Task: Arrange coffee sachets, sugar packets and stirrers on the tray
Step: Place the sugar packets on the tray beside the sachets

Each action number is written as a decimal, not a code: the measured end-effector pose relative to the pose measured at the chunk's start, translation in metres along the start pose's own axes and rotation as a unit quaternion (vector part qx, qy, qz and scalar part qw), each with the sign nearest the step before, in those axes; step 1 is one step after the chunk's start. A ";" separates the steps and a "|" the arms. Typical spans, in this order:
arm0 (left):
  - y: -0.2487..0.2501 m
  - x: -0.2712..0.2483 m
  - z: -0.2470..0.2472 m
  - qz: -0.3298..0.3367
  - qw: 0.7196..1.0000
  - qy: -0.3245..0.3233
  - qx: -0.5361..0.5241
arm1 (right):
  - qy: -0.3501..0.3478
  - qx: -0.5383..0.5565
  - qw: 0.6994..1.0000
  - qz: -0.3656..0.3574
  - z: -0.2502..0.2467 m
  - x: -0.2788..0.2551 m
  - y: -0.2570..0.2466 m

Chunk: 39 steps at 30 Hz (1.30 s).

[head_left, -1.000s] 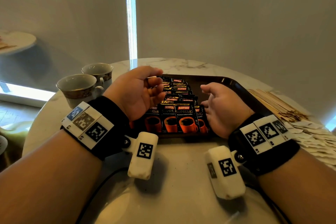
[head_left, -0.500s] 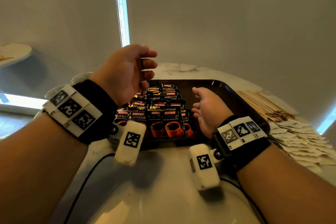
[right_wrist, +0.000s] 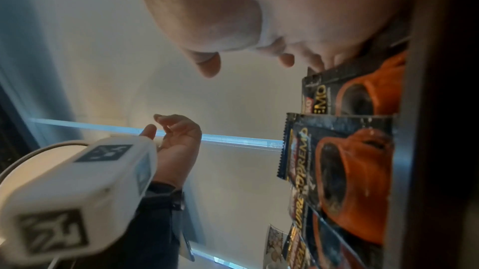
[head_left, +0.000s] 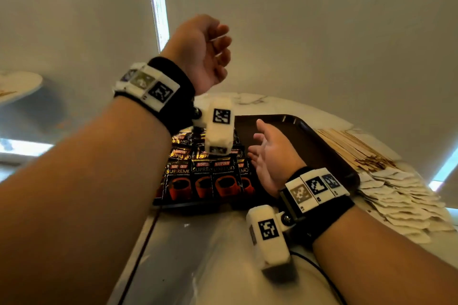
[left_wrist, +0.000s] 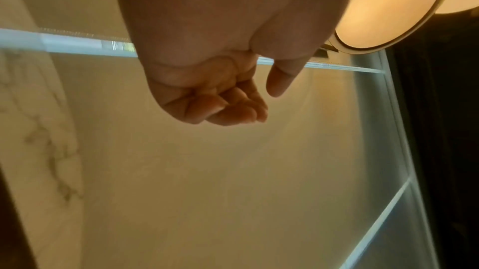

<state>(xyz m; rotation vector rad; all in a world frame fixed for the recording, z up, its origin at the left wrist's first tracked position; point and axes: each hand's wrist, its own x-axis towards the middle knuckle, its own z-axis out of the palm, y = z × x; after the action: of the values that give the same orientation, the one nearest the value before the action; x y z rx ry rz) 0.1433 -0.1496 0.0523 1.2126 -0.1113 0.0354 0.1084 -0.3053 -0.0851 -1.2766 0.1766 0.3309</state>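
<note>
Black and orange coffee sachets (head_left: 213,176) lie in overlapping rows on the left half of the dark brown tray (head_left: 309,136). My left hand (head_left: 218,49) is raised high above them, its fingers loosely curled and holding nothing; the left wrist view shows the same empty left hand (left_wrist: 233,107). My right hand (head_left: 257,141) hovers low over the tray just right of the sachets, fingers relaxed and apart. In the right wrist view the right hand's fingertips (right_wrist: 287,60) sit at the edge of a coffee sachet (right_wrist: 350,160). Wooden stirrers (head_left: 354,148) and white sugar packets (head_left: 401,195) lie on the table right of the tray.
The white marble table (head_left: 223,255) has its near part bare except for a thin black cable (head_left: 319,270). The tray's right half is bare. A second round table (head_left: 17,84) stands at far left. A ceiling lamp (left_wrist: 388,7) shows in the left wrist view.
My left hand has risen from the sachets to well above the table. My right hand has stayed beside the sachets, and its fingers have straightened. The head view has tilted upward, so the cups are out of sight.
</note>
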 end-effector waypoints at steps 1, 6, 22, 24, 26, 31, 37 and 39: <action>-0.010 -0.002 0.003 -0.006 1.000 -0.005 -0.008 | -0.014 0.004 1.000 -0.007 0.000 0.004 0.002; -0.045 -0.009 0.002 -0.001 0.999 -0.015 -0.038 | -0.041 0.055 0.998 -0.009 0.003 0.010 0.004; -0.083 -0.028 0.017 -0.067 0.991 -0.109 -0.042 | 0.082 -0.715 0.692 -0.046 -0.066 -0.086 -0.090; -0.084 -0.030 0.018 -0.074 0.990 -0.112 -0.049 | 0.070 -0.786 0.614 0.029 -0.083 -0.097 -0.094; -0.086 -0.033 0.019 -0.077 0.989 -0.115 -0.048 | 0.063 -0.827 0.553 0.076 -0.099 -0.101 -0.092; -0.093 -0.041 0.021 -0.085 0.988 -0.123 -0.039 | 0.068 -0.860 0.496 0.103 -0.122 -0.103 -0.082; -0.095 -0.051 0.018 -0.095 0.987 -0.121 -0.045 | 0.023 -0.890 0.420 0.175 -0.130 -0.106 -0.074; -0.094 -0.053 0.017 -0.096 0.987 -0.117 -0.046 | 0.014 -0.912 0.374 0.167 -0.131 -0.106 -0.069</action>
<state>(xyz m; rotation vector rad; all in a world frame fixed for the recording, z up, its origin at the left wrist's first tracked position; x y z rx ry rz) 0.0973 -0.1969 -0.0350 1.1279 -0.1990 -0.2786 0.0393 -0.4632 -0.0271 -3.5613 0.0036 0.9788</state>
